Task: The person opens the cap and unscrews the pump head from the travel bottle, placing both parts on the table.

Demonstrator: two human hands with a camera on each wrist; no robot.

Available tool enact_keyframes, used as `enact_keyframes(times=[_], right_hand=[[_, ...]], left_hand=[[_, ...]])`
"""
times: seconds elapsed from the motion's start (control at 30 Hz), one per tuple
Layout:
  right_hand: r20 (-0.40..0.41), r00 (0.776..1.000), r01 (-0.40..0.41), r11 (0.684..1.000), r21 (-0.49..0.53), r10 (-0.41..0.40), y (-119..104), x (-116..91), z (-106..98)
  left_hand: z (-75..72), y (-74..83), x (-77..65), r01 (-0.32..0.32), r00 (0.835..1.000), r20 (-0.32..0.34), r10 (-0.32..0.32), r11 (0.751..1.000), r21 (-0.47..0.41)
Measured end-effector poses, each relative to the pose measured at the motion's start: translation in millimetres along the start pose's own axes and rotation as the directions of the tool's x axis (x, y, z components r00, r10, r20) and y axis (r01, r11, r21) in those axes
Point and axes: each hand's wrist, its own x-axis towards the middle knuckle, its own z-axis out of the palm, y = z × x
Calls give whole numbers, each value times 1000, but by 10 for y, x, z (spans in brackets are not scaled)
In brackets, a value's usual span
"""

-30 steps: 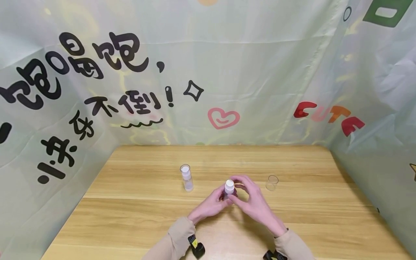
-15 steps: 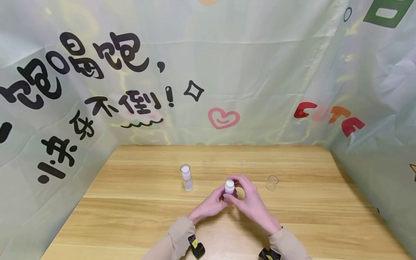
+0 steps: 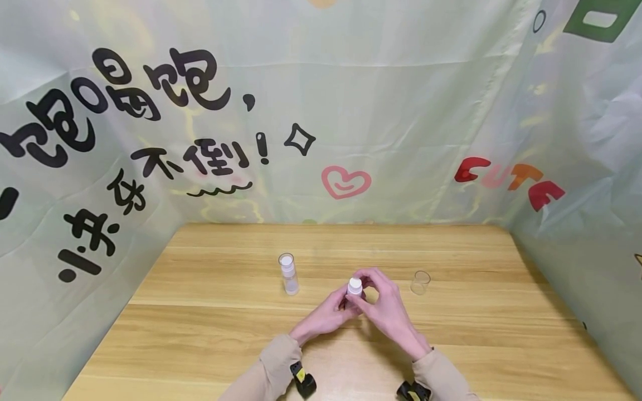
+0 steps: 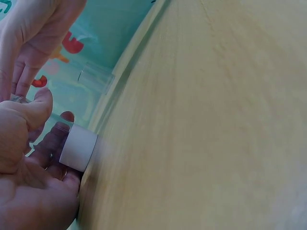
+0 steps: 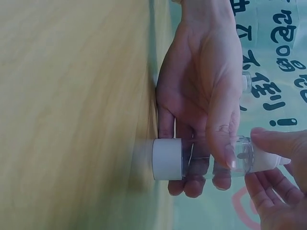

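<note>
A small clear pump bottle [image 5: 196, 163] with a white base [image 4: 79, 147] stands upright on the table in front of me. My left hand [image 3: 328, 314] grips its clear body, thumb on one side and fingers curled behind. At the top, my right hand [image 3: 387, 313] pinches the white pump collar [image 5: 261, 158] between thumb and fingers. The white pump head [image 3: 355, 284] shows between both hands in the head view. The lower part of the bottle is covered by my hands there.
To the left stands a similar clear and white bottle [image 3: 288, 275] with a clear cap over its top. A loose clear cap [image 3: 420, 283] is on the wooden table [image 3: 225, 334] to the right of my hands. Printed cloth [image 3: 411, 111] walls the back and sides.
My right hand and forearm have shifted a little to the left, and the thumb has come up onto the white collar. The left hand and bottle stay in place.
</note>
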Motion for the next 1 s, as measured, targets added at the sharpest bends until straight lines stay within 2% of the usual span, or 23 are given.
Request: enact_keyframes(times=[0.2, 0.3, 0.47, 0.73, 1.0], right_hand=[[28, 1000, 5, 998, 70, -7, 20, 0, -17], [45, 999, 11, 997, 71, -14, 14, -6, -27], [28, 999, 24, 999, 43, -25, 10, -21, -34], [28, 1000, -3, 995, 97, 0, 45, -47, -36], [55, 998, 9, 991, 131, -16, 47, -63, -42]], left_hand=[[-11, 18, -5, -2, 1000, -6, 2, 1000, 19], [-14, 15, -8, -5, 1000, -10, 6, 1000, 30], [-14, 11, -2, -19, 1000, -6, 19, 999, 32], [-10, 1, 2, -24, 1000, -7, 25, 999, 42], [-13, -14, 11, -37, 999, -4, 37, 998, 50]])
